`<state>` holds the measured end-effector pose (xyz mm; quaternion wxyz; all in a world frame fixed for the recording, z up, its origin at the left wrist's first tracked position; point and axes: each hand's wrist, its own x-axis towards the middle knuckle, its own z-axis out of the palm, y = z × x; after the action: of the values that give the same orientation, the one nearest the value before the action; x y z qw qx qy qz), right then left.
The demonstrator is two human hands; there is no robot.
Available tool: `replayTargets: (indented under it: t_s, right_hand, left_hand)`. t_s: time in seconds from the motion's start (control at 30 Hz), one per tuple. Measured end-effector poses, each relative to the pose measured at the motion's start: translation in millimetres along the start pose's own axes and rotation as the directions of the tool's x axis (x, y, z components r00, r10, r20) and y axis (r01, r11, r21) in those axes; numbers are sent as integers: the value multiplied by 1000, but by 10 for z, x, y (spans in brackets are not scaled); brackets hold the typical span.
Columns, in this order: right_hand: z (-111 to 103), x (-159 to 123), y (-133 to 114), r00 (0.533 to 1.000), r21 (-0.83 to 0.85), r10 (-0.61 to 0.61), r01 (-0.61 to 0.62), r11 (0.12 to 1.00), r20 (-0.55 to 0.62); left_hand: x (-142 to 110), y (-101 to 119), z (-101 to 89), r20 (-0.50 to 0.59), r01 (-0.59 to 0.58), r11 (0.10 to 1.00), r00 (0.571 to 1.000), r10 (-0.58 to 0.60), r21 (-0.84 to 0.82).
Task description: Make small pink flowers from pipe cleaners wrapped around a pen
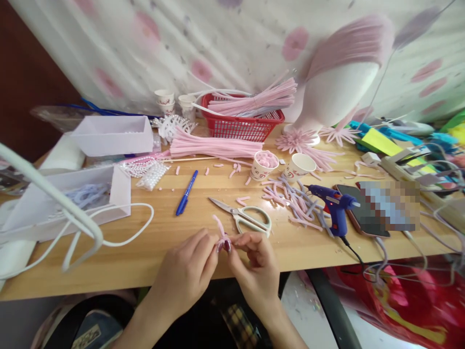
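Observation:
At the table's front edge, my left hand (192,264) and my right hand (256,264) meet fingertip to fingertip. Both pinch a small piece of pink pipe cleaner (219,225), whose free end sticks up between them; its lower part is hidden by my fingers. Just beyond my right hand lies a pair of scissors (250,218) with pale handles, blades toward the upper left. A blue pen (187,194) rests farther off to the left. Short pink and lilac pipe cleaner pieces (294,201) are scattered to the right of the scissors.
A blue glue gun (336,206) and a phone (359,213) stand at right. Behind are paper cups (299,167), a pink pipe cleaner bundle (214,146), a red basket (240,127) and a white mannequin head (337,92). White boxes (119,191) and a white cable loop (145,228) occupy the left.

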<state>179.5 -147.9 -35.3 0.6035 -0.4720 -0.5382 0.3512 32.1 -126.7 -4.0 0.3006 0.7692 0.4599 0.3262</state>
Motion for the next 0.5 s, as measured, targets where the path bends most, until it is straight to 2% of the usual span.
replayTargets:
  t_s: [0.07, 0.2, 0.27, 0.37, 0.5]
  right_hand:
    - [-1, -11, 2, 1000, 21, 26, -26, 999, 16]
    - [-5, -39, 21, 1000, 48, -3, 2, 999, 25]
    - [-9, -27, -4, 997, 131, 63, -68, 989, 40]
    - [-22, 49, -85, 966, 283, 205, -242, 928, 157]
    - [-42, 167, -160, 921, 335, 265, -355, 873, 285]
  left_hand:
    - [18, -27, -13, 13, -90, 990, 996, 89, 111]
    - [81, 3, -52, 68, 35, 999, 997, -33, -32]
    - [111, 30, -89, 87, 90, 990, 993, -81, -106]
    - [146, 43, -147, 127, 131, 975, 986, -110, -177]
    - [169, 16, -190, 158, 135, 963, 982, -99, -233]
